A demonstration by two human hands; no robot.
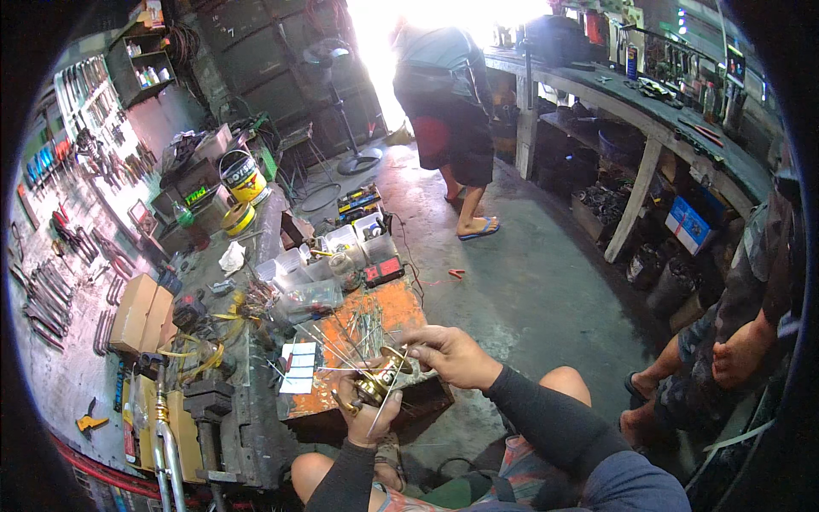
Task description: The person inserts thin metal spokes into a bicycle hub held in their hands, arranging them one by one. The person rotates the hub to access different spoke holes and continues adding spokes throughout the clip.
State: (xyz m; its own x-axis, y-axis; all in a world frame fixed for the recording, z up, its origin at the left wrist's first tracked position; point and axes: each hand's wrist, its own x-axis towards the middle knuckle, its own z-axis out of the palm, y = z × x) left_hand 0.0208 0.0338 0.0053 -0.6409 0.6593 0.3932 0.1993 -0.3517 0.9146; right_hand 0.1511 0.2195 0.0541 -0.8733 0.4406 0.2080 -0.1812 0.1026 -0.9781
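My left hand [374,420] is wrapped round a gold wheel hub [372,389], holding it above the near edge of an orange-topped bench. Several thin metal spokes [338,345] stick out of the hub toward the far left, and one slants down past my left fingers. At the hub's far flange [397,360], my right hand [450,355] has its thumb and fingers pinched together on what looks like a spoke; the fingers partly hide it. Loose spokes [368,328] lie in a pile on the orange top [399,300] just beyond the hub.
Left of the spokes lies a white printed sheet [299,369]. Clear plastic bins [309,266] and a red-black box [384,271] stand behind. A vise [209,399] is at left. One person [444,94] stands ahead; another [742,341] is close at right. Red-handled pliers [456,274] lie on the floor.
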